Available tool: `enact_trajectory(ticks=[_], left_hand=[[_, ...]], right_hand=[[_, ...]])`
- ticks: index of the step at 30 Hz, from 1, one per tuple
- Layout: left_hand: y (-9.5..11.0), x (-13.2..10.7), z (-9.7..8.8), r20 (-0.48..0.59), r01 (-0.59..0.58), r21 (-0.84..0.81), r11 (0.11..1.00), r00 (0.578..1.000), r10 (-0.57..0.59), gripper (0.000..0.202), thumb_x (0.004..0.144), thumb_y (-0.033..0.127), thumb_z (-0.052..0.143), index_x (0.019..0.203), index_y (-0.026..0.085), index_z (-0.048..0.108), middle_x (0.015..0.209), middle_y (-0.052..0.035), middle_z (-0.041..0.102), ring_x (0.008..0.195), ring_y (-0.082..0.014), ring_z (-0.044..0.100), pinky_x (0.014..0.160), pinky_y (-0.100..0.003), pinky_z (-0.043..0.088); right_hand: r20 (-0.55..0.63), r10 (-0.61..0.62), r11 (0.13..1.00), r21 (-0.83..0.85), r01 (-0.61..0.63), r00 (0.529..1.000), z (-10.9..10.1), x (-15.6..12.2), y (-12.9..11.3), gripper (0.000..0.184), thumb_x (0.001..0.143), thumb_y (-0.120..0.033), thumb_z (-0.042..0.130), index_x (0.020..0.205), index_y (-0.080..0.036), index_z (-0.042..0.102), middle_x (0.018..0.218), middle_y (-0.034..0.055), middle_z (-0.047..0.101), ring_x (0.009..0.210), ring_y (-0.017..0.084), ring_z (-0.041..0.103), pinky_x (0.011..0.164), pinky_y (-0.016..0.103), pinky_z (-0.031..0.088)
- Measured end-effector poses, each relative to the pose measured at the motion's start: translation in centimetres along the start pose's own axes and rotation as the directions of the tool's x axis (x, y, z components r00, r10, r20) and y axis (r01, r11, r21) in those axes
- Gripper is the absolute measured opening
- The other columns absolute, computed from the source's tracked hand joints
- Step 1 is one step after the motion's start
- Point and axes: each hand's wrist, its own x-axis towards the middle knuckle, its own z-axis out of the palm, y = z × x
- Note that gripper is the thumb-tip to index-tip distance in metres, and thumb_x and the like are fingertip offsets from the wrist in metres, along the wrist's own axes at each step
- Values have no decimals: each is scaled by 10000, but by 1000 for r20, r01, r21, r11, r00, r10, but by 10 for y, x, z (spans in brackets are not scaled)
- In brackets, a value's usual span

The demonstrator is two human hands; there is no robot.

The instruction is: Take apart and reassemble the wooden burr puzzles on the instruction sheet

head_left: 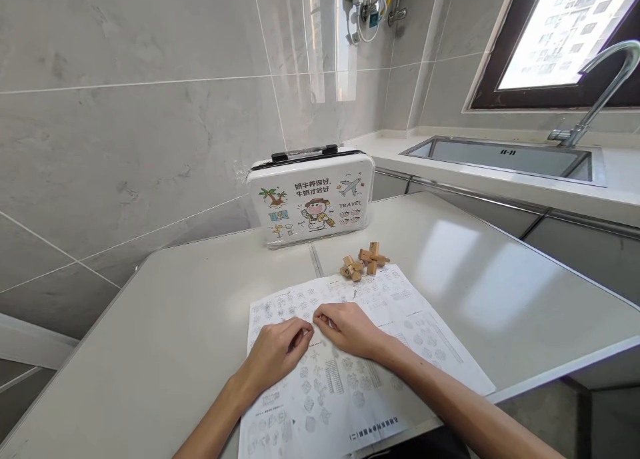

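Both hands rest on a large printed sheet [360, 406] covered with small line drawings of puzzle shapes. My left hand [283, 346] lies on its left half, fingers curled and thumb pressed to them. Beside it, my right hand [347, 329] is curled the same way, its fingertips almost meeting those of the left. Nothing shows in either hand. At the sheet's far edge sit two wooden interlocking puzzles: a smaller knot-like one [353, 268] and, just right of it, a cross-shaped one [373, 257]. Both stand apart from my hands.
A white cartoon-printed case [315, 199] with a black handle stands upright at the back of the white table [175, 326], against the grey tiled wall. On the right, a counter holds a sink [505, 156] with a curved tap [607, 89] under a window.
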Motion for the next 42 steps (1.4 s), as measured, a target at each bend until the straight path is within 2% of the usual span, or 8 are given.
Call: enact_trajectory(ticks=[5,9,11,15,20,26,30,42], left_hand=[[0,0,0,1,8,4,1000,1000,-8,195,1039,253,499,953,219,670,683,30,615,543,-104,487,548,-229,374],[-1,0,0,-12,-1,15,1000,1000,1,191,1041,249,499,960,219,669,685,28,616,548,-104,494,555,-228,375],[-2,-1,1,-10,-4,12,1000,1000,4,189,1043,253,499,972,219,671,697,25,622,561,-105,508,565,-228,382],[-3,-1,0,1,-2,12,1000,1000,2,199,1047,262,495,975,219,675,694,25,617,560,-108,498,564,-235,378],[-3,-1,0,7,13,11,1000,1000,-13,202,1046,272,495,971,223,676,692,28,608,565,-111,492,573,-239,380],[-3,-2,0,12,18,10,1000,1000,-18,209,1049,282,491,979,220,679,691,26,605,565,-112,494,571,-241,379],[-2,-2,-2,19,17,11,1000,1000,-18,215,1053,282,482,988,222,678,691,23,606,570,-116,500,575,-241,383],[-3,-3,-2,29,15,20,1000,999,-16,200,1049,275,483,1012,228,674,728,16,635,588,-116,520,581,-237,394]], right_hand=[[-49,53,997,55,-50,997,-2,1,-1,140,1033,-214,535,969,-226,658,778,-1,720,684,159,656,647,249,421],[-220,199,958,248,-142,955,-5,6,3,152,1064,-328,476,1061,-228,590,639,-41,610,551,152,564,592,257,416],[-360,305,914,370,-165,882,-8,9,9,198,1067,-396,454,1135,-225,528,633,-51,573,538,158,544,569,263,423],[-549,494,832,525,-181,675,-20,13,28,284,1049,-455,466,1222,-233,433,652,-62,542,567,166,546,553,264,433],[-562,585,771,610,-185,585,-33,12,51,339,1034,-421,463,1303,-227,390,697,-43,567,516,146,506,484,250,399],[-447,755,561,819,-120,479,-42,14,55,360,931,-402,620,1229,-250,489,646,-81,530,457,106,412,426,211,351],[-413,793,487,871,-59,448,-44,15,58,332,875,-427,709,1094,-244,539,636,-87,525,459,80,377,411,183,308],[-345,826,352,933,70,446,-47,17,65,405,776,-446,825,982,-238,545,718,-59,581,507,66,449,386,158,320]])
